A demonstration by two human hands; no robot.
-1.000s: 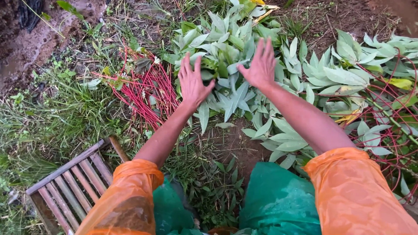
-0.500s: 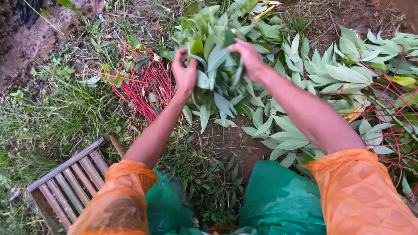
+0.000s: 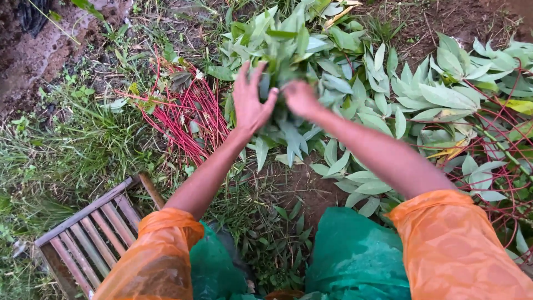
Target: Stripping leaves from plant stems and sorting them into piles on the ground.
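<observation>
A bunch of green leaves (image 3: 288,61) is lifted off the ground between my two hands. My left hand (image 3: 251,100) presses against the bunch's left side with its fingers spread and curling round the leaves. My right hand (image 3: 301,99) grips the bunch from the right, its fingers buried in the foliage. Loose leaves hang down below both hands. A wide heap of the same pale green leaves (image 3: 422,94) covers the ground to the right. Both sleeves are orange plastic.
A pile of stripped red stems (image 3: 189,119) lies on the grass to the left. A small wooden slatted stool (image 3: 91,233) stands at the lower left. More red stems with leaves (image 3: 499,144) spread at the right. Bare soil (image 3: 302,186) shows below the bunch.
My hands were flat and apart on the leaf pile; they have since closed inward, gathered a bunch and raised it, drawing closer together.
</observation>
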